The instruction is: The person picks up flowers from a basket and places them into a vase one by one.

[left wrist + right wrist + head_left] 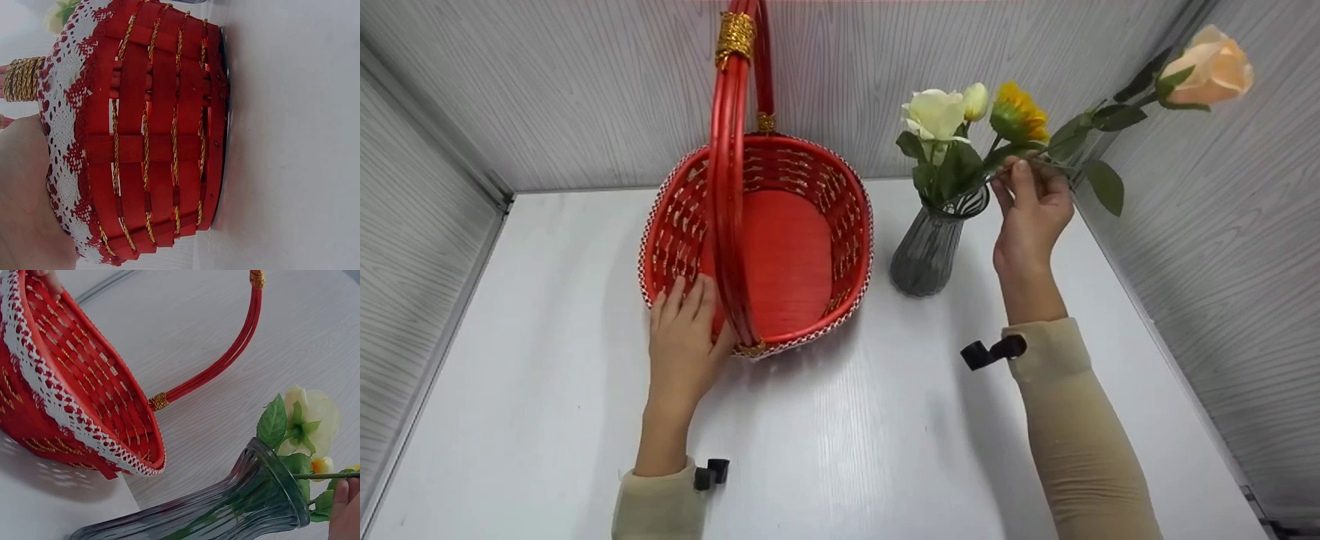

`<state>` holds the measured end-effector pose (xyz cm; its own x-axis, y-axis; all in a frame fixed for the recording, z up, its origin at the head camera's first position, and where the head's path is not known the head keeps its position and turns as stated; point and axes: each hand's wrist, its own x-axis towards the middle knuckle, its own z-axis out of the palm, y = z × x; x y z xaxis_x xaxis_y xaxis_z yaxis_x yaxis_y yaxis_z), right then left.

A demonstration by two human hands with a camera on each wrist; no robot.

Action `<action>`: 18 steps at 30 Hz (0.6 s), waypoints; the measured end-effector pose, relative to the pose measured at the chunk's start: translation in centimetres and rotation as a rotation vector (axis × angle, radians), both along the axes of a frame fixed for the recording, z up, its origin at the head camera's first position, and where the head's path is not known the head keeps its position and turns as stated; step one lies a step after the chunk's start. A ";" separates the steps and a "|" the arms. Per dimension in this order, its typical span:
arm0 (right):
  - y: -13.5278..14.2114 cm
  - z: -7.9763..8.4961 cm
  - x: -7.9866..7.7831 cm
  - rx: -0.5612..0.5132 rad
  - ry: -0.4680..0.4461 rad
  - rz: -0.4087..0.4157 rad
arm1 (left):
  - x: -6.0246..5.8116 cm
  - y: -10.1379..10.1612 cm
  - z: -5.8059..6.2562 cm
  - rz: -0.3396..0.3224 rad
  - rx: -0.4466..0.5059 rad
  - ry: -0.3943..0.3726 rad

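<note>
A red woven basket (787, 247) with a tall arched handle and white lace trim (62, 129) stands on the table. My left hand (682, 326) rests over its near left rim, fingers bent down inside, thumb beside the handle's base. To the right, a grey ribbed glass vase (924, 255) leans in view, holding a white rose (934, 115), a pale bud (975, 102) and a yellow sunflower (1018, 116). My right hand (1035, 206) pinches the green stem (323, 476) of a peach rose (1211, 71). The stem's lower end is at the vase mouth; whether it is inside, I cannot tell.
White table (840, 457) under everything, with grey wood-grain panels (585, 90) behind and at both sides. The peach rose's bloom reaches close to the right panel (1245, 225). The basket handle (727, 187) arches high beside my left hand.
</note>
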<state>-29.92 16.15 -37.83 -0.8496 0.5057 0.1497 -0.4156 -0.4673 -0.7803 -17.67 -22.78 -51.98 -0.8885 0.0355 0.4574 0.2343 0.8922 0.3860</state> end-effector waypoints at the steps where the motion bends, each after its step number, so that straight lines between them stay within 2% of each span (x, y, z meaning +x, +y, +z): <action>1: 0.0 0.0 0.0 0.022 0.006 -0.002 | 0.0 0.0 0.0 -0.001 0.003 0.007; 11: -0.2 -0.7 -0.7 0.314 -0.010 -0.003 | -0.2 0.0 -0.1 -0.008 0.009 0.039; 18: -0.1 -1.8 -0.5 0.426 0.001 0.012 | -0.1 0.0 0.0 -0.002 0.005 0.029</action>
<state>-30.45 16.07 -39.59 -0.8549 0.3881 0.3443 -0.4131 -0.1077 -0.9043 -17.75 -22.79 -52.02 -0.8750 0.0354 0.4828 0.2476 0.8898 0.3833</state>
